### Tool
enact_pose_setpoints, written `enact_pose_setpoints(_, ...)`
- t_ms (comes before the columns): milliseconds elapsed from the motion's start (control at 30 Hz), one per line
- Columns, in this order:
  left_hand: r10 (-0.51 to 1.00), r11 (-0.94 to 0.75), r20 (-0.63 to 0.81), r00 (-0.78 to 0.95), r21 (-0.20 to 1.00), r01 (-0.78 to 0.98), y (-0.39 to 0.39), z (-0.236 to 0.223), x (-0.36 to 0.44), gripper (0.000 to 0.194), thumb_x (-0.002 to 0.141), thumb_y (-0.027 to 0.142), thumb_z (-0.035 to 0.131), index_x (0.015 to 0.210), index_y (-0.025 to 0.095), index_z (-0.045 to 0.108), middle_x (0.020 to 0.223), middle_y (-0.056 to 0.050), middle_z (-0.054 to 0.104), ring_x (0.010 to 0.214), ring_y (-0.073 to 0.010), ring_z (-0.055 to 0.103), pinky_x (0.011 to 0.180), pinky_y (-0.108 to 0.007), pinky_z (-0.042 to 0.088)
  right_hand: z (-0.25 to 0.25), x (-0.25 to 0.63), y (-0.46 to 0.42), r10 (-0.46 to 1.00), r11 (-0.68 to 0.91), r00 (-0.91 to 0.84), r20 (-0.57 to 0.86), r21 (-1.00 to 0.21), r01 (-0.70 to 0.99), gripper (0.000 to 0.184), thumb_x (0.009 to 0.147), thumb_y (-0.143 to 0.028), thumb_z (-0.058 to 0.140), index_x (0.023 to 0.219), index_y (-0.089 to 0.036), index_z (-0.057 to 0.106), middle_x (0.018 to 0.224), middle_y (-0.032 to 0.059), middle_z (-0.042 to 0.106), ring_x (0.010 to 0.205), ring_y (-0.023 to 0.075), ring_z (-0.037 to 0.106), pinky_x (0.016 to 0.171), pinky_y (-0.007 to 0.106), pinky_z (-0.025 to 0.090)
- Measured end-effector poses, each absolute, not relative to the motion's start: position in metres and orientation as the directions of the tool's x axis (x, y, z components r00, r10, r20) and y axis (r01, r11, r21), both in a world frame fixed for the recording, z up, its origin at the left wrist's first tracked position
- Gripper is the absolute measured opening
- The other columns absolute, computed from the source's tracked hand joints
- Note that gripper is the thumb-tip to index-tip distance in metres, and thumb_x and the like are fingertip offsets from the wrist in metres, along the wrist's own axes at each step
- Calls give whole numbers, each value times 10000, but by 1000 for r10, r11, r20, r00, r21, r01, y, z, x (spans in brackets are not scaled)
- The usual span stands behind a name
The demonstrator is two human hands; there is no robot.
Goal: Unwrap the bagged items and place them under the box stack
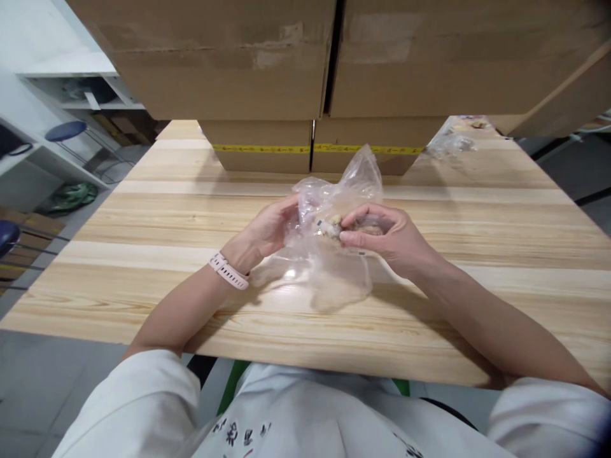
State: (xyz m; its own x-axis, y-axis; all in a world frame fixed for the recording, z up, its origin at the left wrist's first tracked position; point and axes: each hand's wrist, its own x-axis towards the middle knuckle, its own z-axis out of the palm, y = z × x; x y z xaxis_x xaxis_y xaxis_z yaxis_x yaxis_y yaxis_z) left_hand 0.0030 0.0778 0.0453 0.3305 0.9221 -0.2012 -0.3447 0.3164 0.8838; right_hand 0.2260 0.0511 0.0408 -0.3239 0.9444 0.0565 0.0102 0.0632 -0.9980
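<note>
A crumpled clear plastic bag lies on the table in front of me, its upper part standing up. My left hand, with a pale pink watch strap on the wrist, grips the bag's left side; some fingertips are hidden behind the plastic. From the right, my right hand pinches a small clear packet between thumb and fingers, over the bag. Yellowish-brown lumpy pieces and small dark marks show through the packet; what the pieces are I cannot tell.
Large cardboard boxes overhang the far side, above lower boxes with yellow tape. More clear plastic lies at the far right of the wooden table. A blue stool and white shelving stand left.
</note>
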Motion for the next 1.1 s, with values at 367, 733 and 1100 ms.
enact_pose_setpoints(367,810,486,-256,527,795,-362,60,47,11,388,777,267,869,1128,162,742,946,-71,781,820,-208,744,831,-356,588,17,223,65,984,0,-178,-14,-997,83,592,658,-474,937,1164,-253,724,920,24,696,794,190,663,668,348,596)
enact_pose_setpoints(733,825,446,-299,479,865,-228,59,30,17,577,675,162,937,1201,159,699,921,-46,755,799,-177,724,818,-346,550,7,214,59,986,66,-156,55,-995,69,623,820,-728,711,1153,-203,665,871,12,661,739,141,606,653,284,497)
enact_pose_setpoints(1100,818,489,-317,479,823,-289,49,37,22,353,692,149,898,998,124,724,860,-54,739,724,-164,693,755,-332,543,15,213,65,984,163,74,161,-986,-20,624,734,-795,751,1021,-243,710,717,-31,546,595,109,445,534,254,375)
